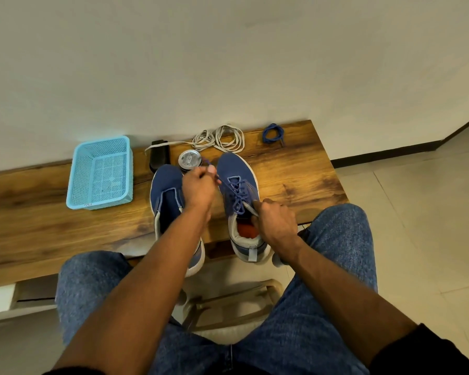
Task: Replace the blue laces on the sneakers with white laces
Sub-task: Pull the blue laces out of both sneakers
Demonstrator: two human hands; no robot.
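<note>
**Q.** What do the two hands hold, and where does the lace lie?

**A.** The left hand [199,185] is raised over the gap between the two shoes, its fingers curled and pinching one end of the blue lace [234,192]. From that pinch the strand runs taut, down and to the right, into the front eyelets of the right sneaker [238,201]. The right hand [275,221] grips the collar and tongue area of the same shoe, fingers closed around it, and appears to steady it against the pull.

**Q.** Which relation governs the coming move?

**A.** The shoe's long axis runs from heel, nearest the person, to toe, toward the wall. The lace criss-crosses along that axis, while the free end leaves the shoe toward the left hand, up and leftward. The left hand is therefore the puller; the right is the anchor. Judged from the crossings that remain threaded, unlacing of this shoe is at an early stage.

**Q.** And the remaining items?

**A.** The left sneaker [168,198] shows no lace. A removed blue lace [273,133] lies coiled at the far edge of the wooden table [303,169], and the white laces [218,138] lie just left of it, well apart from both hands.
</note>
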